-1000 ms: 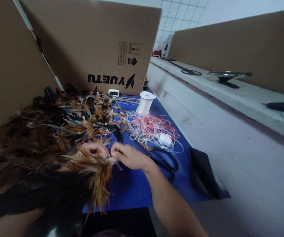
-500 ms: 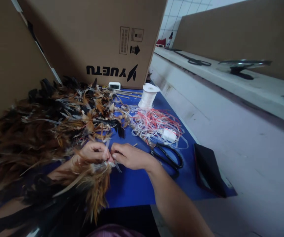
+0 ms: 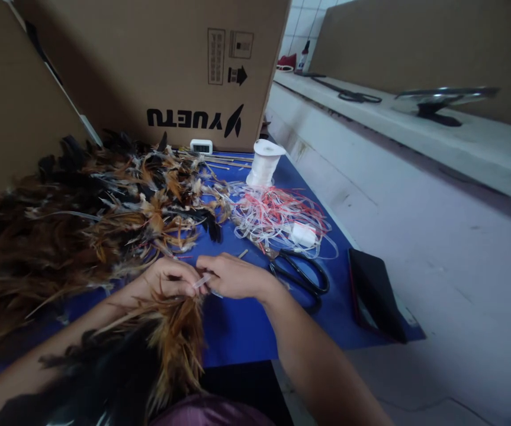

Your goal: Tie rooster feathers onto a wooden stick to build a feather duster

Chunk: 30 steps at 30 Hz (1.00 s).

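Observation:
My left hand is closed in a pinch at the bound end of a bundle of brown and black feathers. The feathers hang from it toward my lap. Close against it, my right hand has its fingers curled on a whitish translucent ribbon that runs between the two hands. The right fingertips are partly hidden. Black-handled scissors lie to the right of my right hand, beside a tangle of white and red ribbons.
A feather pile covers the table's left side. Behind the ribbons stands a white spool. A small white digital display stands before a cardboard box. A dark wallet-like case lies near the right edge of the blue tabletop.
The ribbon stood upright above my left fingers; now it slants across between both hands. The hands stay close together, and the feather bundle hangs a little more upright. The view has shifted slightly.

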{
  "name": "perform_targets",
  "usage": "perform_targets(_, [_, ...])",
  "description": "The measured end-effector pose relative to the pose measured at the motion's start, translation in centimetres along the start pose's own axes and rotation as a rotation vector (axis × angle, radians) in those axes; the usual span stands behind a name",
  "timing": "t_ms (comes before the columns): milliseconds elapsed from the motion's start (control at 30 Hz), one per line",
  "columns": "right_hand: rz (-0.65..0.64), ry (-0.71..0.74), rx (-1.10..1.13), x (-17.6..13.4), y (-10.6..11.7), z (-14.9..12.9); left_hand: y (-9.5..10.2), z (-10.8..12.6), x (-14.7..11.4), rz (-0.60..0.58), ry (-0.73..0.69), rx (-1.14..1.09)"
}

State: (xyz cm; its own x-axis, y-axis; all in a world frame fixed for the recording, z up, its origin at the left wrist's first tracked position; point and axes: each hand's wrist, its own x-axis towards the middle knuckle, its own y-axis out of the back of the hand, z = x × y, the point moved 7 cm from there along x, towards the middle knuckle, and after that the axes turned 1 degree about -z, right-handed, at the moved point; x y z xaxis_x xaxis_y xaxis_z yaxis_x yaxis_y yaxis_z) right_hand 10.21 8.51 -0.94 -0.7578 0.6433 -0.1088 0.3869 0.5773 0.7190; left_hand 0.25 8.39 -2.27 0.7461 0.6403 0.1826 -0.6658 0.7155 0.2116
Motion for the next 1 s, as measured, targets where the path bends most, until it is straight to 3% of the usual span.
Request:
perform_targets(200, [0.045, -0.043, -0.058, 0.0, 0.1, 0.4, 0.3, -1.2, -0.6, 0.087, 0.123, 0.076])
perform_targets(500, [0.198, 0.095, -0.095, -1.1, 1.4, -0.6, 1.1, -2.0, -1.0, 0.203, 0.274, 0.188])
perform_targets(867, [0.179, 0.059, -0.236, -2.7, 1.4, -1.8, 0.5, -2.1, -1.2, 0.302, 0.397, 0.047])
perform_targets(1000, [0.153, 0.007, -0.232, -2.8, 1.1, -1.7, 0.3, -1.3, -1.1, 0.333, 0.38, 0.087])
